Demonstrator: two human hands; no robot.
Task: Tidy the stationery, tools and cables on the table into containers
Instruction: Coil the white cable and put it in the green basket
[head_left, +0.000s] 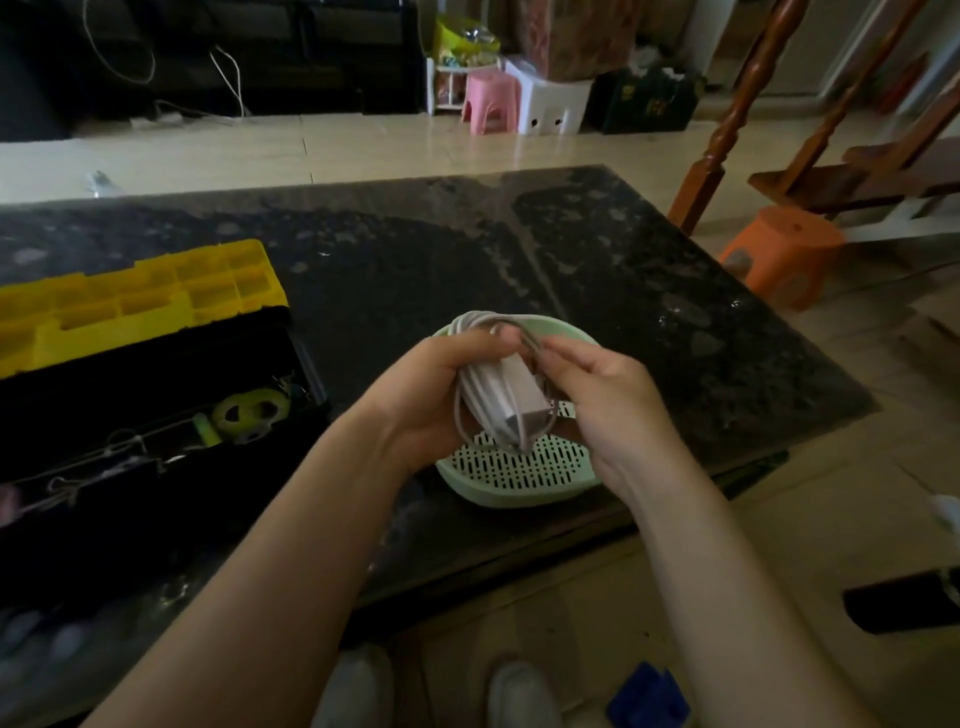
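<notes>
Left hand: our left hand (431, 395) is wrapped round the white charger (511, 400); its fingers curl over the far end and hold tight
Right hand: our right hand (613, 410) pinches the grey cable (478, 322) on the other side of the charger; its fingers are bent, not flat
Cable: it goes round the charger in long loops; 1 bunch of loops sticks out past our left fingertips
Where the charger is: between our 2 hands, up in the air
Basket: the green basket (519, 493) sits right under both hands; its floor full of holes shows just below the charger
Long way: the charger's long side runs from our fingertips back toward our wrists; the loops run the same way
Which way it points: the near end tips down toward the basket floor; our fingers hide the far end
Nearer hand: both hands are over the basket; the left one holds most of the bundle
Next move: we think the bundle only has to go straight down; the loops may spring loose if the right hand lets go too soon
Toolbox: the black toolbox (156, 415) stands open, well off past our left wrist; 2 tape rolls (249, 410) lie inside
Table: the dark table (623, 291) carries the basket and the toolbox
</notes>
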